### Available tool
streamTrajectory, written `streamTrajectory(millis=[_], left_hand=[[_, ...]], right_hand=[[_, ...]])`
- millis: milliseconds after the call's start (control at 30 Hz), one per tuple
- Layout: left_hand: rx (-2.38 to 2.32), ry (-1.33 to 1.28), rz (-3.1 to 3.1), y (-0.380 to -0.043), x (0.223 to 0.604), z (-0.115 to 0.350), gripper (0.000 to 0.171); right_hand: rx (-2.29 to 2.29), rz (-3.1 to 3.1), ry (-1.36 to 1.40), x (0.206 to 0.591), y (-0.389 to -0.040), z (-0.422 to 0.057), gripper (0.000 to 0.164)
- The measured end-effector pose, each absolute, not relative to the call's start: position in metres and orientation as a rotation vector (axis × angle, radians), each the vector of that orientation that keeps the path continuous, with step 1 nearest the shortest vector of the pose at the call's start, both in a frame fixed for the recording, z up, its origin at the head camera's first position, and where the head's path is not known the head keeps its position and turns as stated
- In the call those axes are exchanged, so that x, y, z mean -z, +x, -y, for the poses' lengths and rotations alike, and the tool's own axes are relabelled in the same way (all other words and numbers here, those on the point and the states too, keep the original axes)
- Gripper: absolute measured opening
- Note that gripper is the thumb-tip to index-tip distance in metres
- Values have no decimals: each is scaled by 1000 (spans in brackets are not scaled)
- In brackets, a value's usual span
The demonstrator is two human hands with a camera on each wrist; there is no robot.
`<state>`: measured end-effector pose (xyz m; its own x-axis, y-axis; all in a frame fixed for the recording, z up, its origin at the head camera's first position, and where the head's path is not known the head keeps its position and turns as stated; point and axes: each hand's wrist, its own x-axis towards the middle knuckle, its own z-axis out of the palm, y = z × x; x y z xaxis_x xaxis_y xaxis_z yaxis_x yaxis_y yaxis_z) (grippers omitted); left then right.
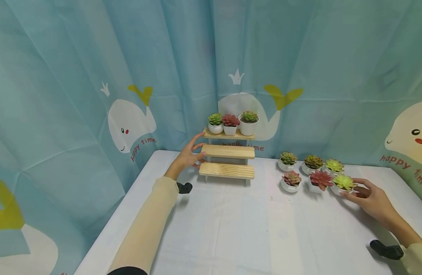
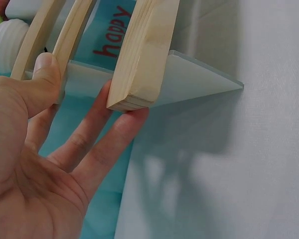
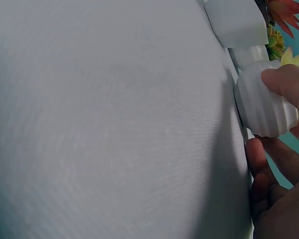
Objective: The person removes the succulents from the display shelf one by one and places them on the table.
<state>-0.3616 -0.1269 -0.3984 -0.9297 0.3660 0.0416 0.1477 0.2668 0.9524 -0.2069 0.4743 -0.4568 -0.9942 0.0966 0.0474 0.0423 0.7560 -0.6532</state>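
A three-tier wooden display stand (image 1: 228,151) stands at the back of the table. My left hand (image 1: 186,156) is at its left side, fingers spread and fairly straight. In the left wrist view, the thumb (image 2: 47,74) rests on the middle plank and two fingertips touch the end of the nearest plank (image 2: 139,64). Far to the right, my right hand (image 1: 372,198) pinches a light-green succulent in a round white pot (image 1: 343,185) between thumb and fingers. In the right wrist view, the thumb lies on the ribbed pot (image 3: 264,102), whose base is close to the tablecloth.
Three potted succulents line the top tier, including a red one (image 1: 230,123). Beside the held pot are a red succulent (image 1: 320,181), a pinkish one (image 1: 291,181) and several green ones, such as the left back plant (image 1: 287,161). A whale-print curtain (image 1: 197,57) hangs behind.
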Motion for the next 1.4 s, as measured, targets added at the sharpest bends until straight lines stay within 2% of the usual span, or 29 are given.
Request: streamTrajectory(millis=[300,1400], left_hand=[[-1726,463,-2367,-363,397,126,79],[-1716,508,-2365,-363,400,126,80]], right_hand=[[-1157,2933,-129,452,-207,-475,88],[-1231,2975,-137,448,-203,-474,92]])
